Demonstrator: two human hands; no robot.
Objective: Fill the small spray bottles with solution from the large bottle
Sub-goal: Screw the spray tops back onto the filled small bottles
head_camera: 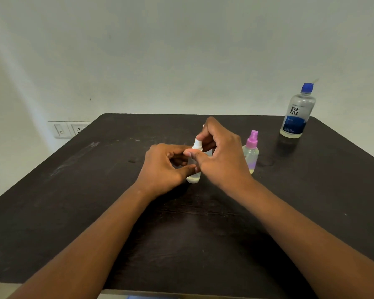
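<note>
Both of your hands are busy on the nearest bottle. Your left hand (pixel 164 167) curls its fingers and thumb round the body of the small clear plastic spray bottle with the white pump top (pixel 195 167), which stands upright on the dark wooden table (pixel 95 212), while your right hand (pixel 219 156) pinches that white top from above. It looks like you are working the pump cap, though whether you are loosening or tightening it cannot be told; a little pale liquid shows at the bottom of the bottle.

Just beside your right hand, a little farther back, stands the second small clear spray bottle with the pink pump top (pixel 251 153), capped and partly filled.

Well apart, at the far right corner, stands the large clear solution bottle with the blue cap and blue label (pixel 297 113), closed and untouched.

If the cap is coming off, your next move calls for setting it aside, then reaching far right for the large bottle and opening it, keeping the small one steady.
</note>
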